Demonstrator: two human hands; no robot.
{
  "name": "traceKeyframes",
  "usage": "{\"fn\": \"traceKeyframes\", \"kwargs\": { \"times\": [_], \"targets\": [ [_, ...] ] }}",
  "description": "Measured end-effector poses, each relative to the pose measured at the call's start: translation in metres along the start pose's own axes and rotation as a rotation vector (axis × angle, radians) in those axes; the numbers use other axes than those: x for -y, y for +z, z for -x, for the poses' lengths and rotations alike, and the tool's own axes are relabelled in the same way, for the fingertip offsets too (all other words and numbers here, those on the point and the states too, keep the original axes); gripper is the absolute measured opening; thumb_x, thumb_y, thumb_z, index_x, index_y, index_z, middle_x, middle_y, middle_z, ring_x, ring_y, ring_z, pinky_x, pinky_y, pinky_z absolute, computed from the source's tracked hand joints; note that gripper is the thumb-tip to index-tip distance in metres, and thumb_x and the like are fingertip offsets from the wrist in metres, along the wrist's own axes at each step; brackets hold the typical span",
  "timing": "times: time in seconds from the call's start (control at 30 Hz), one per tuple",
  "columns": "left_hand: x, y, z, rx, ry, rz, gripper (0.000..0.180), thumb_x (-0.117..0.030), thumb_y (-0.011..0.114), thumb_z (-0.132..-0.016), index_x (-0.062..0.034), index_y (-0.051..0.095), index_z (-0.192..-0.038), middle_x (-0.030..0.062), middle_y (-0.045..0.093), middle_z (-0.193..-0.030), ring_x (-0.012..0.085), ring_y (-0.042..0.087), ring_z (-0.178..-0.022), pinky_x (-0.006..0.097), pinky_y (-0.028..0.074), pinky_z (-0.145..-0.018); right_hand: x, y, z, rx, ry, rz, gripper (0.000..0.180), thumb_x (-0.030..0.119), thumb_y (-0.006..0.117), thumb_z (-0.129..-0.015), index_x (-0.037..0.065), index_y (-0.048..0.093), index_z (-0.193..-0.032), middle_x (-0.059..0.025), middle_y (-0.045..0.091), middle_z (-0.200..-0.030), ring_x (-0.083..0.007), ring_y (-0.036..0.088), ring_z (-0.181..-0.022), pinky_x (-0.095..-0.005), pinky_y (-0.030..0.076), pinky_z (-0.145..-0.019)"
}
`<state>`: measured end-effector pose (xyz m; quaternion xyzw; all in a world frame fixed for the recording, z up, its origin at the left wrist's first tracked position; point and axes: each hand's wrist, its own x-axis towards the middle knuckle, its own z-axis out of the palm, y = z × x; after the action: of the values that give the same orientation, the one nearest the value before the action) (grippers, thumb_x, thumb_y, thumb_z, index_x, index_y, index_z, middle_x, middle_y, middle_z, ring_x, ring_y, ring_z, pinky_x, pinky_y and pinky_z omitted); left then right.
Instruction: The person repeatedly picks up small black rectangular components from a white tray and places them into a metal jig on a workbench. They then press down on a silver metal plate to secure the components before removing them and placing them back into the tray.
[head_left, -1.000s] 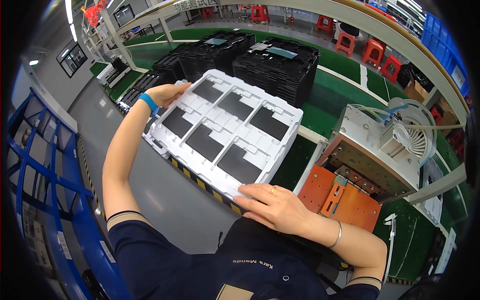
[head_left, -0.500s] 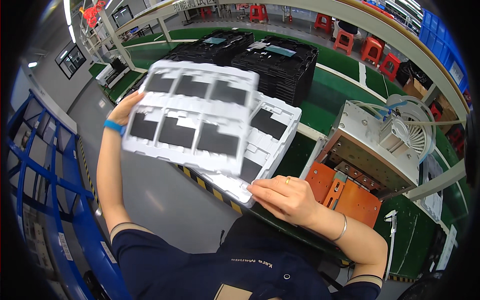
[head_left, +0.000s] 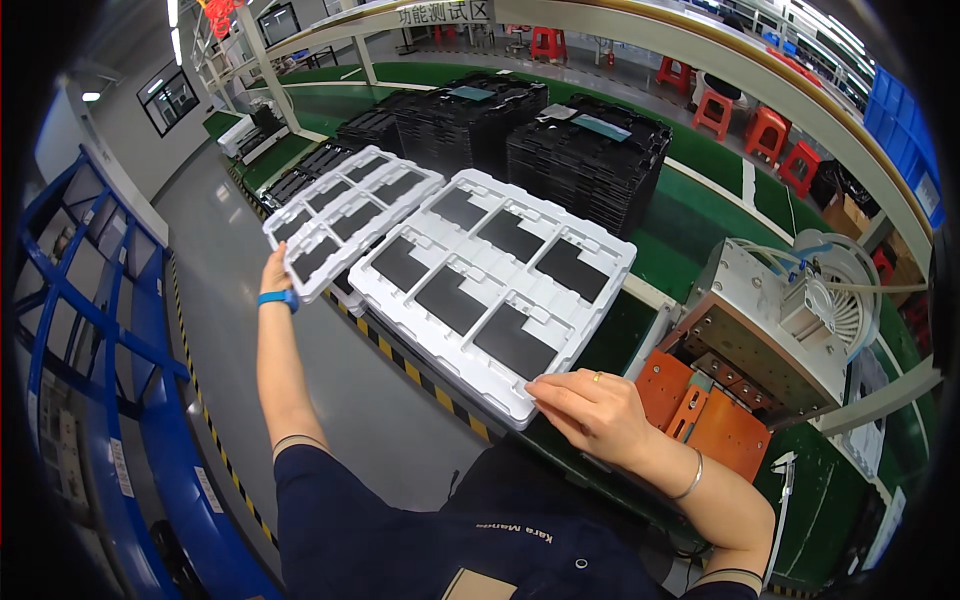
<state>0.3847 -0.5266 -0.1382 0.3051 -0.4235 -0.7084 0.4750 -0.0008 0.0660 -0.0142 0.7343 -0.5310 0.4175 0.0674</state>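
White trays (head_left: pixel 455 350), two on show! The right tray (head_left: pixel 470 340) lies on the green bench (head_left: pixel 690 200); the left tray (head_left: pixel 365 243) tilts beside it.

And progress?

Separated already; the left one's not let go yet, I'd judge. Left hand (head_left: pixel 277 275), half-closed, grips its edge. Right hand (head_left: pixel 600 410), fingers nearly together, touches the other's corner; gripping, can't tell.

Dark panels (head_left: pixel 513 340)?

Six apiece, twelve!

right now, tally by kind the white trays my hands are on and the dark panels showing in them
White trays: 2, one in the left hand, one at the right hand
Dark panels: 12, 6 in each tray
Total: 14
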Motion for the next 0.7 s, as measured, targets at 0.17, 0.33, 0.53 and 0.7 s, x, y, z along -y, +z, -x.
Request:
{"fn": "traceKeyframes", "kwargs": {
  "times": [0.17,0.33,0.53,0.7],
  "targets": [
    [0.056,0.032,-0.02,-0.325,0.131,-0.227,0.033,-0.016,0.067,-0.094,0.003,0.057,-0.118,0.0199,0.068,-0.108,0.0278,0.068,-0.096,0.048,0.057,-0.081,-0.002,-0.001,0.0,0.029,0.031,0.035,0.021,0.007,0.071,-0.08,0.008,0.07,-0.101,-0.005,0.07,-0.097,-0.0191,0.068,-0.073,-0.029,0.054,-0.063],
    [0.095,0.139,0.043,-0.632,0.066,-1.493,0.081,-0.064,0.06,-0.083,-0.002,0.052,-0.135,0.0272,0.057,-0.132,0.0436,0.058,-0.116,0.048,0.048,-0.096,-0.006,-0.012,0.004,0.104,0.096,0.12,0.022,0.005,0.073,-0.078,0.007,0.07,-0.099,-0.0052,0.071,-0.096,-0.0185,0.067,-0.071,-0.0289,0.053,-0.06],
    [0.124,0.078,0.043,-0.409,0.177,-0.431,0.052,-0.026,0.061,-0.095,0.0052,0.046,-0.135,0.023,0.054,-0.135,0.0326,0.057,-0.119,0.04,0.046,-0.098,-0.001,-0.01,-0.016,0.097,0.05,0.092,0.023,0.004,0.075,-0.076,0.007,0.071,-0.099,-0.0046,0.071,-0.091,-0.0188,0.067,-0.071,-0.0289,0.052,-0.059],
    [0.138,0.103,0.046,-0.57,0.258,-0.511,0.053,-0.031,0.063,-0.094,0.0053,0.048,-0.13,0.025,0.055,-0.131,0.0341,0.057,-0.119,0.041,0.046,-0.099,-0.023,-0.019,-0.028,0.098,0.211,0.191,0.024,0.005,0.073,-0.079,0.007,0.07,-0.103,-0.0085,0.07,-0.099,-0.0272,0.067,-0.087,-0.0354,0.055,-0.072]
  ]
}}
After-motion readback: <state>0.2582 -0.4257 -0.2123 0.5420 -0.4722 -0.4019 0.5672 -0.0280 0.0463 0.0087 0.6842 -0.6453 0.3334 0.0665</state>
